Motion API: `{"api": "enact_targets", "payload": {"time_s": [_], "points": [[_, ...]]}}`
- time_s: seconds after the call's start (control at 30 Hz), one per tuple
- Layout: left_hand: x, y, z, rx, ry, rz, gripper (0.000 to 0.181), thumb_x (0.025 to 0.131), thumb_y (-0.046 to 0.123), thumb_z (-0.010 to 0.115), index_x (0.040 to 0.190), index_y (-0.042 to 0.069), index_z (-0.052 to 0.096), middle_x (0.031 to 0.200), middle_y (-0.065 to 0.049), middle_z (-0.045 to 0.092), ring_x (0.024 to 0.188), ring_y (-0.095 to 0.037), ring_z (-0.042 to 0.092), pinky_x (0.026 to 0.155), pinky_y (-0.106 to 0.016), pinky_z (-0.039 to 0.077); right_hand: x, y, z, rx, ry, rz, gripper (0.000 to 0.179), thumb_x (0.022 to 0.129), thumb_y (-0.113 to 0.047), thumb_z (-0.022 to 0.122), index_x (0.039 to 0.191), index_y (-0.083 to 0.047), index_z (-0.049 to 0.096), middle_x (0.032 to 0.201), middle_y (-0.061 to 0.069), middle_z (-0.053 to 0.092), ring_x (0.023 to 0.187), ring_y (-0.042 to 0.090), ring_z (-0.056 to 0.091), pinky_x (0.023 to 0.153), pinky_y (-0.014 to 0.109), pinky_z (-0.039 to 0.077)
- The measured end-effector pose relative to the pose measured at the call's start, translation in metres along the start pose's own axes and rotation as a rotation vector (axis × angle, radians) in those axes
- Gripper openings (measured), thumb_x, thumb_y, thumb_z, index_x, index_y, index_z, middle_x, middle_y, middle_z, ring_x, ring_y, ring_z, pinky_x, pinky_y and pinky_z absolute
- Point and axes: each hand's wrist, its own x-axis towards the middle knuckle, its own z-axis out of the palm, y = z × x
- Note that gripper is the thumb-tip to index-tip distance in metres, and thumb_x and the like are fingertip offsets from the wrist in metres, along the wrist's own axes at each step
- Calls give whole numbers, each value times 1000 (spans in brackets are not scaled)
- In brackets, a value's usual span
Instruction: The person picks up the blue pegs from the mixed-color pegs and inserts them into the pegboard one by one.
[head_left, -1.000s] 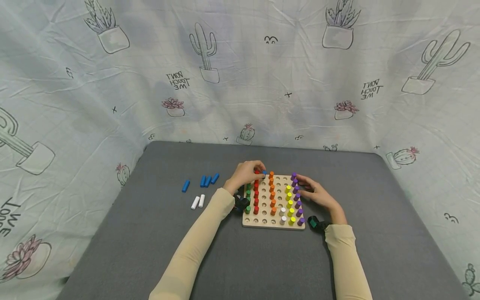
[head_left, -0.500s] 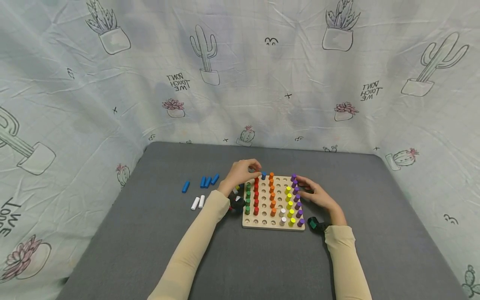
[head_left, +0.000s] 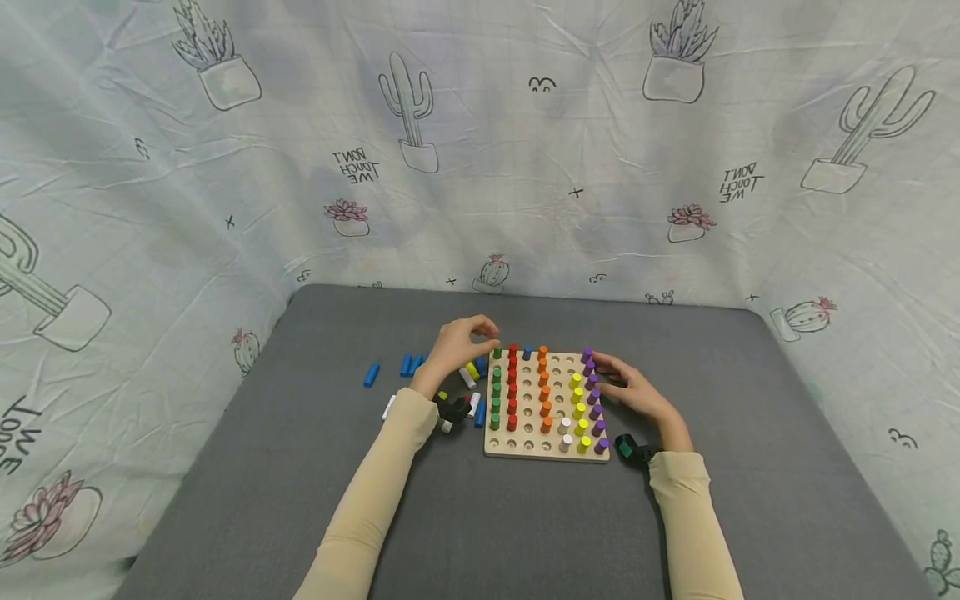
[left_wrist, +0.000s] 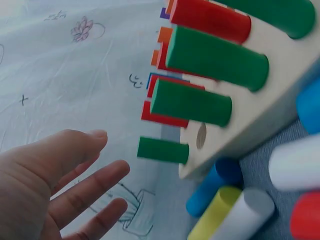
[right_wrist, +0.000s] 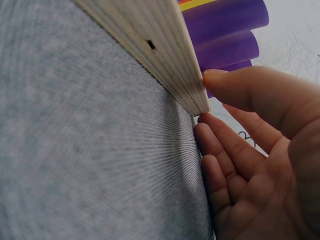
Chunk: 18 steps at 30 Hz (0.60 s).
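A wooden pegboard lies on the table with upright pegs in columns of green, red, orange, yellow and purple, plus a few white ones. One blue peg stands in the back row between the red and orange columns. My left hand hovers off the board's back left corner, near the green peg there, thumb and fingers apart and holding nothing. At the board's right edge rests my right hand; in the right wrist view its thumb touches the upper edge beside the purple pegs.
Loose pegs lie left of the board, including a blue peg, a white peg and a yellow one. Farther left lies another blue peg. The left forearm partly covers the pile. A printed cloth hangs behind the grey table.
My left hand has let go of the blue peg, which now stands in its hole, and has moved left off the board. My right hand has stayed in place.
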Motion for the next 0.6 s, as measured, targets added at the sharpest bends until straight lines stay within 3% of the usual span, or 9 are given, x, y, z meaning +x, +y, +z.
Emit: {"api": "enact_targets", "payload": {"time_s": [0.23,0.6], "points": [[-9,-10,-9,15,31,-10,25,88,31,64,107,15,65,104,2,65,101,-20,57,98,-49,34,0,-2,0,20,11,-19,58,92,-8,56,142,1,30,143,25,34,124,42,38,101,58,29],[-26,-27,-22,27,76,-31,26,87,30,65,106,12,65,104,-1,66,100,-24,58,94,-48,38,0,2,2,-35,28,-36,54,92,-4,53,141,5,30,141,28,34,122,44,38,100,58,30]]}}
